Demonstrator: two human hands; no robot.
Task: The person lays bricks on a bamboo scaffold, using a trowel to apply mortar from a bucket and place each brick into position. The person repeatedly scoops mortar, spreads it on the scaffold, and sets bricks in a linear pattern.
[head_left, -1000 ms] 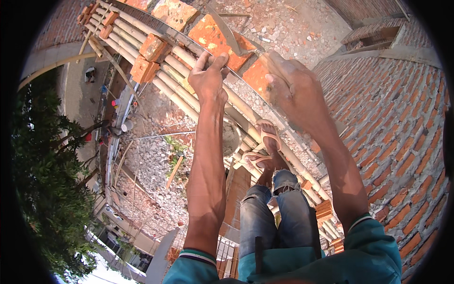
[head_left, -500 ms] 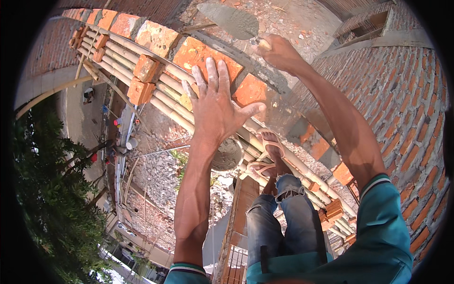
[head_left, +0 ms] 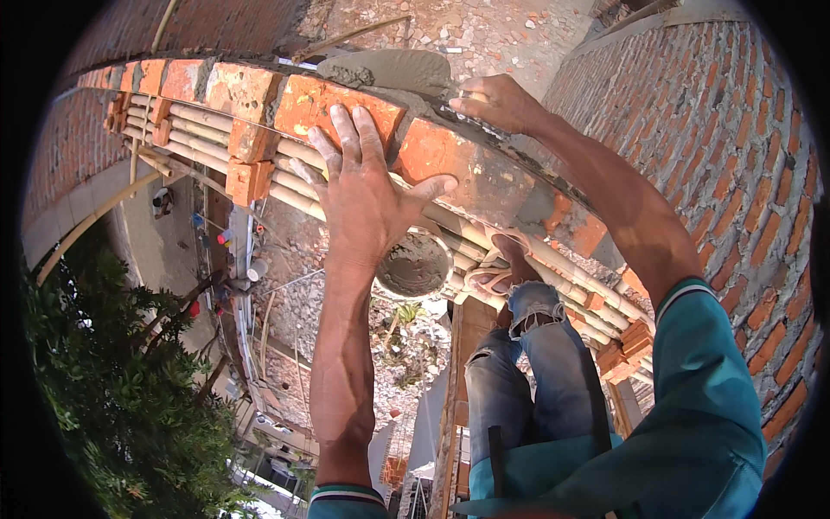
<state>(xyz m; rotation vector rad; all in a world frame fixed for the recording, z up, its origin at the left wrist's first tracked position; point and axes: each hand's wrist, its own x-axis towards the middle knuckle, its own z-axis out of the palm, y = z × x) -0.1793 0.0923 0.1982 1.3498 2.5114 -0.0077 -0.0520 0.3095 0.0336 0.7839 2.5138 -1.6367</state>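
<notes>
My left hand (head_left: 367,186) is open, its dusty fingers spread and resting on an orange brick (head_left: 303,105) in the top row of a wall. The thumb points right, near the neighbouring brick (head_left: 437,156). My right hand (head_left: 504,104) is closed round the handle of a trowel (head_left: 411,71), beyond the wall's far edge. The grey blade lies along the back of the brick under my left hand. A lump of wet mortar (head_left: 350,75) clings by the blade's left end. Grey mortar also fills the joint between the two bricks.
Bamboo poles (head_left: 294,195) form a scaffold along the wall, where my sandalled feet (head_left: 497,272) stand. A bucket of mortar (head_left: 415,264) is beside them. Stacked bricks (head_left: 249,164) sit on the poles, more bricks (head_left: 627,350) at right. Rubble lies far below; a brick wall (head_left: 709,138) rises at right.
The trowel has come down toward the wall, its blade turning from a flat, raised position to lie along the brick's back edge. My left hand stays on the brick; the view has shifted.
</notes>
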